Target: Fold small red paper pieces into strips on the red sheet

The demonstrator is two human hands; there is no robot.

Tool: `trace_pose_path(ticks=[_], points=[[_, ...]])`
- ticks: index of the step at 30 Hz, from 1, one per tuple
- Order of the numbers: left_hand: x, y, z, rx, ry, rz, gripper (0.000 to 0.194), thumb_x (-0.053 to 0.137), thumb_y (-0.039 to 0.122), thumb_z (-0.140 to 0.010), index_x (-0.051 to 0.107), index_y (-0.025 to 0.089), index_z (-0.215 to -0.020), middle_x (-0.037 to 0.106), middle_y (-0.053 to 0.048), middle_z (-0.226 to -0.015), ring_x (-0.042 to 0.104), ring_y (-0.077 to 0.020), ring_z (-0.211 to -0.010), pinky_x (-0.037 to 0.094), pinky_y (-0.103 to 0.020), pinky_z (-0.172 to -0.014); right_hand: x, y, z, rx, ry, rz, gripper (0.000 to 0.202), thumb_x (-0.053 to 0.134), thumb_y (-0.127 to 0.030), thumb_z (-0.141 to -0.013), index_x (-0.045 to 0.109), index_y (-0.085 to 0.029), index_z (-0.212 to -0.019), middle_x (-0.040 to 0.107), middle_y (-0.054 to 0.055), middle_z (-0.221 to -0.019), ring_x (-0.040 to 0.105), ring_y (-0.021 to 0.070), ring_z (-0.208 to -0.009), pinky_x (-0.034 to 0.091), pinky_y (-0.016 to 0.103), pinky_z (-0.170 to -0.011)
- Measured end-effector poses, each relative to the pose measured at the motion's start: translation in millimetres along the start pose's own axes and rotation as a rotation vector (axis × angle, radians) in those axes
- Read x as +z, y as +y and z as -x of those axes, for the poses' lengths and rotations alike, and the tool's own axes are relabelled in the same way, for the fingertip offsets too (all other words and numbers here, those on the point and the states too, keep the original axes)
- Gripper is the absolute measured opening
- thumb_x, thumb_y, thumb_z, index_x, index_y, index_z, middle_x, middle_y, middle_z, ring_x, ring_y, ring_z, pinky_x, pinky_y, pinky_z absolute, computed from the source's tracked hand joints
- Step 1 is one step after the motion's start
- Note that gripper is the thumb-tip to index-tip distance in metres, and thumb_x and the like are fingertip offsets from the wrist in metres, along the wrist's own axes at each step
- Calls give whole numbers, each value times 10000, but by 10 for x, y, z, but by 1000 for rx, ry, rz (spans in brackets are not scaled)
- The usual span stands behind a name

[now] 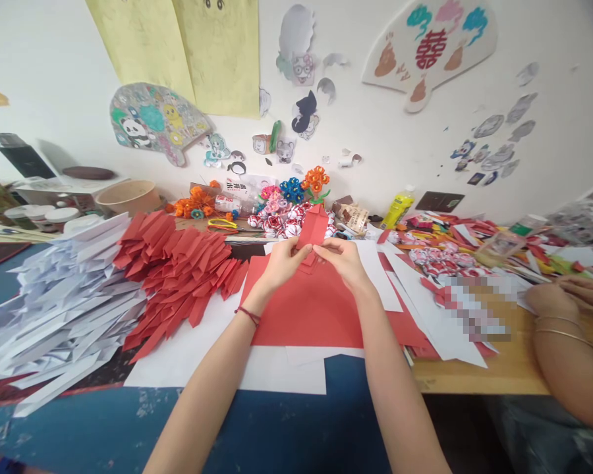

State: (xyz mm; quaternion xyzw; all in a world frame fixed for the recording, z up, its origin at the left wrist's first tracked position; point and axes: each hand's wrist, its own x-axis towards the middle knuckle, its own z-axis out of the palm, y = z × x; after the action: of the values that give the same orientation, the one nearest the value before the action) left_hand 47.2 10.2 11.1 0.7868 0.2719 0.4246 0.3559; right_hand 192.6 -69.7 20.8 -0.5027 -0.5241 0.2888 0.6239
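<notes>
Between my two hands a folded red paper strip [314, 227] stands upright, its top end folded to a blunt point. My left hand [285, 262] pinches its lower left edge with thumb and fingers. On the lower right edge, my right hand [344, 261] grips the same strip, the two thumbs almost meeting. Below them lies a large red paper sheet [301, 313] on top of white sheets [197, 359]. Some small red folds show just under the thumbs, partly hidden by the hands.
Left of my arms are heaps of folded red strips [188, 263] and folded white strips [74, 303]. Behind stand paper flowers [292, 191], yellow-handled scissors [222, 224] and a yellow bottle [399, 209]. At the right, another person's arm [563, 336] rests by the wooden table [474, 378].
</notes>
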Motion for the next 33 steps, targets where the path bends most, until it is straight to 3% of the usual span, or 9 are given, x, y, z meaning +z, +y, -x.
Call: trace_pose_path(ticks=[6, 13, 15, 21, 29, 33], points=[[1, 35, -1, -4, 6, 57, 445, 559, 485, -841, 318, 191, -609, 283, 56, -559, 265, -86, -547, 188, -245, -524, 18, -6, -16, -22, 86, -29, 257, 766, -418, -712, 708, -169, -739, 643, 23, -693, 569, 146, -621, 472, 285, -626], [-7, 4, 2, -6, -10, 104, 405, 575, 490, -842, 433, 171, -635, 406, 37, -572, 343, -88, -547, 221, -234, -521, -157, 23, -78, -69, 282, -110, 234, 789, -370, -697, 741, -162, -794, 656, 28, -668, 554, 133, -586, 456, 279, -587], [-11, -1, 0, -13, 1, 128, 399, 575, 500, -841, 467, 167, -650, 434, 31, -575, 370, -92, -547, 235, -230, -517, -175, 21, -75, -59, 269, -111, 258, 787, -391, -703, 739, -159, -804, 662, 33, -678, 558, 134, -590, 464, 283, -597], [-5, 4, -4, -21, 3, 138, 386, 579, 515, -833, 553, 154, -700, 490, 18, -592, 416, -101, -559, 272, -224, -510, -55, -5, -16, 4, 54, -45, 310, 761, -448, -734, 729, -158, -840, 692, 55, -771, 603, 159, -655, 493, 298, -657], [1, 49, 9, -18, -28, 56, 404, 563, 513, -847, 575, 153, -664, 525, 2, -580, 464, -113, -541, 333, -235, -514, 7, 3, -20, -32, 49, 13, 321, 717, -486, -764, 718, -165, -773, 683, 45, -736, 584, 157, -629, 474, 287, -632], [-107, 109, 38, 106, -57, -112, 293, 600, 430, -847, 636, 164, -965, 653, -44, -881, 559, -131, -659, 439, -256, -628, -19, 49, -46, -9, 108, 9, 340, 726, -504, -742, 693, -167, -716, 658, 35, -663, 581, 163, -608, 466, 286, -612]])
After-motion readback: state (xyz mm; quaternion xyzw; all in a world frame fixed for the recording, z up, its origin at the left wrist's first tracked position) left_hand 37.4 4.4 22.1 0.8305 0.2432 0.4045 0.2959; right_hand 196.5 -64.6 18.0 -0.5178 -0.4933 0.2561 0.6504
